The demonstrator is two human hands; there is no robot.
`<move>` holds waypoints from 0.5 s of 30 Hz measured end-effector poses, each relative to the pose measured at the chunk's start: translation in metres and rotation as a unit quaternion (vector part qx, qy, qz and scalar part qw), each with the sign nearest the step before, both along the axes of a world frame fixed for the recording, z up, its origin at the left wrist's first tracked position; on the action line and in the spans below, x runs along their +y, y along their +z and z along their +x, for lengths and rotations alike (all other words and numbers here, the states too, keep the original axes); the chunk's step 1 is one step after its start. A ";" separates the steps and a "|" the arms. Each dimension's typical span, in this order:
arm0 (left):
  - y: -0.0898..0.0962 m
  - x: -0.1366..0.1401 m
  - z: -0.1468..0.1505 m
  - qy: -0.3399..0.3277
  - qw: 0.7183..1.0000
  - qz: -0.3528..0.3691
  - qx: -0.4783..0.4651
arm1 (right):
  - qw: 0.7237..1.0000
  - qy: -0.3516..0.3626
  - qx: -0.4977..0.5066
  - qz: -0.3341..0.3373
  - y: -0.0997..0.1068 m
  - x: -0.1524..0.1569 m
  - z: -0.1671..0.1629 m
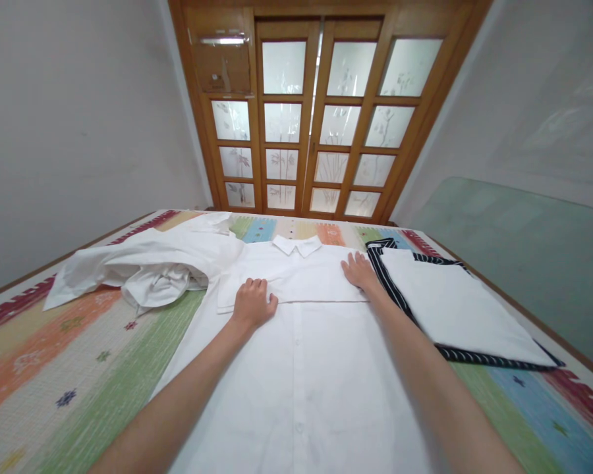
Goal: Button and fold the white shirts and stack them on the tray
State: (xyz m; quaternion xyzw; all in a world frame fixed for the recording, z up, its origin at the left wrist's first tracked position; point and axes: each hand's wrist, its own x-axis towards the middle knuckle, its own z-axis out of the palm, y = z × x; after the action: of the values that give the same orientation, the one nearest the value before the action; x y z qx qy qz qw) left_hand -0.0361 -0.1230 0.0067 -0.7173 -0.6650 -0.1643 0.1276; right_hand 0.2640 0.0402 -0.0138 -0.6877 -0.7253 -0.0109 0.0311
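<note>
A white collared shirt (pixel 326 368) with a button front lies spread in front of me, its collar (pixel 296 245) at the far end. Across its chest is a flat folded band of white cloth (pixel 301 280). My left hand (pixel 254 303) rests on the left part of this band, fingers curled down against the cloth and thumb out to the side. My right hand (pixel 358 271) lies on the band's right end, fingers stretched and slightly apart. Its fingertips are close to a folded stack beside the shirt.
On the right lies a folded white garment (pixel 454 303) atop black striped cloth (pixel 499 359). A crumpled white garment (pixel 163 263) sits at the left. Beneath everything is a striped, colourful cover (pixel 113 368). Wooden glazed doors (pixel 316 118) stand beyond, with walls on both sides.
</note>
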 end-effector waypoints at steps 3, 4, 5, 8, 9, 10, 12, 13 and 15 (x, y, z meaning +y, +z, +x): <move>-0.001 0.001 -0.001 0.002 1.000 0.000 -0.007 | 1.000 0.009 0.001 -0.006 0.000 -0.011 0.000; -0.002 0.002 -0.001 0.003 1.000 0.001 -0.013 | 1.000 0.014 0.001 -0.007 0.000 -0.015 0.001; -0.002 0.002 -0.002 0.004 1.000 0.001 -0.021 | 1.000 0.019 0.002 -0.007 0.000 -0.020 0.001; -0.003 0.002 -0.003 0.006 0.999 -0.003 -0.051 | 1.000 0.029 0.005 -0.009 0.001 -0.035 0.001; -0.003 0.002 -0.003 0.004 0.998 -0.007 -0.058 | 1.000 0.027 0.005 -0.009 0.002 -0.039 0.000; -0.003 0.003 -0.003 0.001 0.998 -0.012 -0.063 | 1.000 0.023 0.006 -0.010 0.003 -0.043 -0.001; -0.002 0.005 -0.006 -0.003 0.998 -0.018 -0.066 | 1.000 0.009 0.009 -0.013 0.006 -0.052 -0.004; -0.002 0.007 -0.008 -0.002 0.998 -0.021 -0.065 | 1.000 -0.001 0.012 -0.015 0.007 -0.056 -0.006; 0.000 0.013 -0.014 0.000 0.997 -0.032 -0.065 | 0.999 -0.028 0.022 -0.015 0.010 -0.065 -0.012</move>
State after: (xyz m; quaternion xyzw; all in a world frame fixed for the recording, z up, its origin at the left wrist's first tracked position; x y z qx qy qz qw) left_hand -0.0504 -0.1096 0.0067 -0.7090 -0.6767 -0.1889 0.0609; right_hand 0.2520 -0.0244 -0.0043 -0.7079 -0.7052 0.0144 0.0367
